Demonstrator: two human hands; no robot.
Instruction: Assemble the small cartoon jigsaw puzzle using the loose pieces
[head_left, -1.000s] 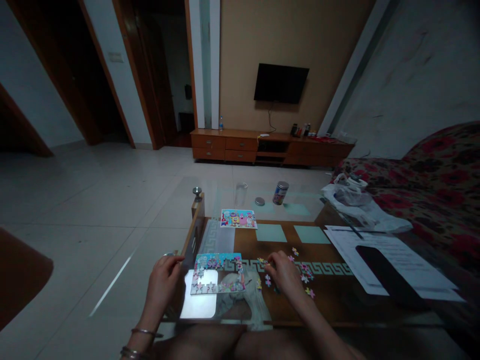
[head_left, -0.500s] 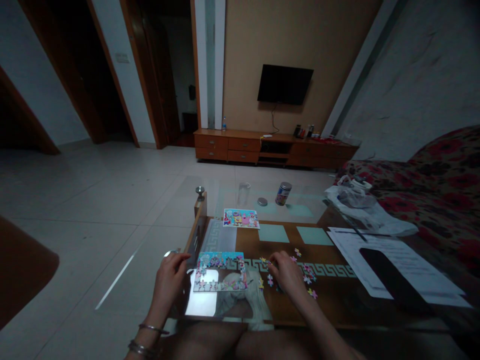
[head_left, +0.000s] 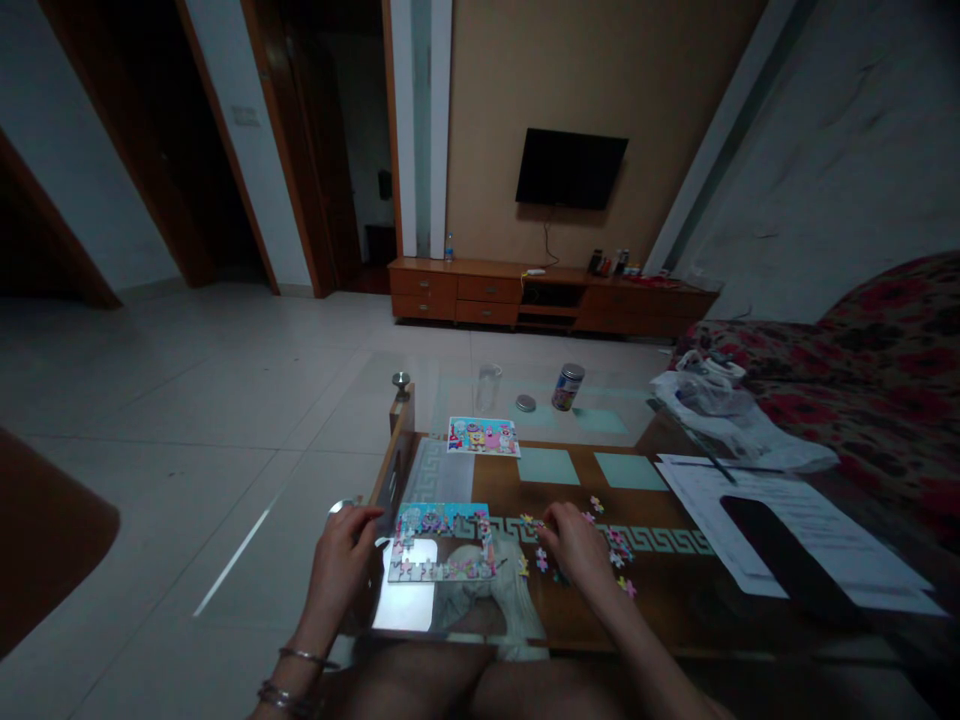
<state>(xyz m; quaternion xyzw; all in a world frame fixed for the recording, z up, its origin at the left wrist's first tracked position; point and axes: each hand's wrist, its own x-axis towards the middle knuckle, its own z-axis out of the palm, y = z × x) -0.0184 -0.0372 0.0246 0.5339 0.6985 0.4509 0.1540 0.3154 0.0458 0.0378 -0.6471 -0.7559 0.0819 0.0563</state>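
A partly assembled jigsaw puzzle (head_left: 442,515) lies on the glass table, its border joined around a gap in the middle. My left hand (head_left: 343,550) is at the puzzle's left edge, fingers loosely bent and a little apart, with nothing visible in them. Over the loose puzzle pieces (head_left: 619,548) to the right, my right hand (head_left: 579,545) has its fingers bent together at the tips, pinching what looks like a puzzle piece mostly hidden by the fingers. Beyond the puzzle lies a reference picture (head_left: 484,437) with cartoon figures.
A printed tin (head_left: 567,388), a round lid (head_left: 525,403) and a clear cup (head_left: 488,385) stand farther back on the glass table (head_left: 607,630). At right are papers (head_left: 810,540), a dark phone-like slab (head_left: 780,550) and a plastic bag (head_left: 720,400).
Both hands stay nearly where they were. My right fingers shift very slightly over the loose pieces; the puzzle looks the same.
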